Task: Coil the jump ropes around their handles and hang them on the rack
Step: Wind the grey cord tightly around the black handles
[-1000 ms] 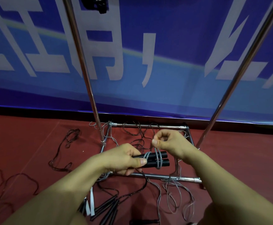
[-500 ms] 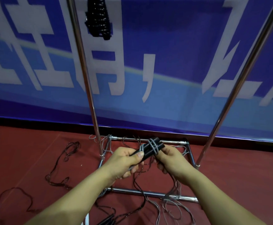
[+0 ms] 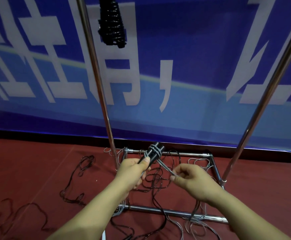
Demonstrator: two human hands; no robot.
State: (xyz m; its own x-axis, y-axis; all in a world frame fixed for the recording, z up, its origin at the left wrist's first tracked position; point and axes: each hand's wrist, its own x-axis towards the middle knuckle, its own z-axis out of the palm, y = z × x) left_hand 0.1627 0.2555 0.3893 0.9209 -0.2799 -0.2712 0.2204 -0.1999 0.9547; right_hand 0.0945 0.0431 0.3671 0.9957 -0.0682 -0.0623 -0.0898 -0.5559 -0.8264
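Head view: the left hand [image 3: 132,172] grips two black handles [image 3: 154,153] above the rack [image 3: 167,211] base, and the right hand [image 3: 189,179] pinches the grey rope [image 3: 165,168] wound round them. Loose ropes [image 3: 79,172] litter the floor [image 3: 28,161]; one coiled bundle [image 3: 111,26] hangs between two poles [image 3: 96,75].

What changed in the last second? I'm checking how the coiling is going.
The right hand swung from above the handles, passed beside them, and now pulls the grey rope out to the right. The handles tipped from level to pointing up and away. The left hand kept its grip; the black bundle stays hanging on the rack.
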